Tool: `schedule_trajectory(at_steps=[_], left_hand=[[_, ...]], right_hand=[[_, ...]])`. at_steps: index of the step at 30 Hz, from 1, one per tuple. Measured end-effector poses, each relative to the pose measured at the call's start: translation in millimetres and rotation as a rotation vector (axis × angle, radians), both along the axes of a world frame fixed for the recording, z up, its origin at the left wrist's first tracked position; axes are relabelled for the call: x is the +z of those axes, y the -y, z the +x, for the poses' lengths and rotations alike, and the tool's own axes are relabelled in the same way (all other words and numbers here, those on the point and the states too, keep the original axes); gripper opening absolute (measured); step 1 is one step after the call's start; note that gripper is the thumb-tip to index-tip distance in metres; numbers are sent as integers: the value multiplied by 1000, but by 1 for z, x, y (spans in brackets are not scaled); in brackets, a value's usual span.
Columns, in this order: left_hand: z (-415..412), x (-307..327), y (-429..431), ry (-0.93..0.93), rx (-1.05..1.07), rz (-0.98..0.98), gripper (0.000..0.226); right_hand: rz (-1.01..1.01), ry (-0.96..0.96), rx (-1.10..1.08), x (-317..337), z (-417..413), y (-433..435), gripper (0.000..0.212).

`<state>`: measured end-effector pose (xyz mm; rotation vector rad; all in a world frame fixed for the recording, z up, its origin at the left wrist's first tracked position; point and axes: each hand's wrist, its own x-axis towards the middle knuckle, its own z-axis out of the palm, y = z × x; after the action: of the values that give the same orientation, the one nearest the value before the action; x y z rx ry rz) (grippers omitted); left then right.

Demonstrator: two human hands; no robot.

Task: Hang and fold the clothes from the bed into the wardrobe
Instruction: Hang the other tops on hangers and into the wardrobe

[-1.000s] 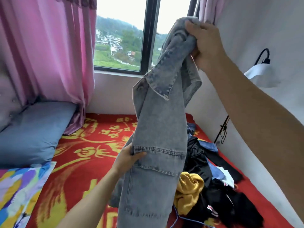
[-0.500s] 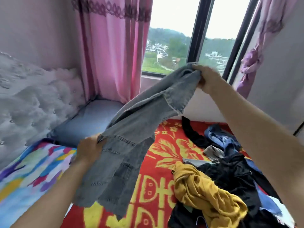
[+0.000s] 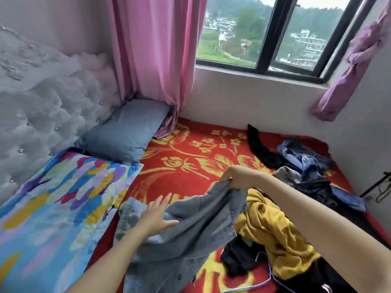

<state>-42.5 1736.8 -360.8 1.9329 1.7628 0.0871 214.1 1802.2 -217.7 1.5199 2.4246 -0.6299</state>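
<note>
Head view: folding step, I judge. The grey jeans (image 3: 196, 227) sag onto the bed (image 3: 186, 163), lower centre. The left hand (image 3: 156, 218) rests flat on them, fingers straight; the right hand (image 3: 231, 179) pinches one end, raised. Next: lay them flat, fold over. The yellow garment (image 3: 273, 229) at lower right crowds the space

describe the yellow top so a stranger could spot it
On the red bed cover, find the heap of clothes on the right. At its near edge, beside the grey jeans, lies a crumpled top: the only mustard yellow piece among black and blue ones.
</note>
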Motion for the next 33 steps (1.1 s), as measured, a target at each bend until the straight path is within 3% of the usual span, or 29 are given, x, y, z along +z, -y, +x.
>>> schedule_trajectory(at_steps=[3,7,12,15,17,19,21,23,29,31,33], left_hand=[[29,31,-20,201,-68,82,115],[60,88,-35,609,-274,-4,97],[81,144,-51,897,-359,-56,102],[89,163,-63,936,-367,-46,78],[88,172,-66,998,-371,-24,65],[80,175,-69,1075,-331,25,66],[70,171,-71,1060,-264,108,49],[62,164,-72,972,-241,178,41],[43,145,-73,699,-146,496,52],[37,140,-72,665,-48,528,58],[33,137,-65,612,44,572,59]], right_hand=[[25,-106,128,44,13,16,36],[179,-285,145,99,27,24,41],[560,-682,-37,146,48,20,50],[681,-1008,-256,167,56,23,55],[725,-1075,-374,171,62,24,53],[725,-1048,-461,162,72,22,41],[735,-1011,-535,140,80,21,26],[724,-981,-568,112,86,20,20],[516,-868,-546,70,87,22,12],[532,-605,-479,75,89,23,7],[646,-60,-390,78,91,27,29]])
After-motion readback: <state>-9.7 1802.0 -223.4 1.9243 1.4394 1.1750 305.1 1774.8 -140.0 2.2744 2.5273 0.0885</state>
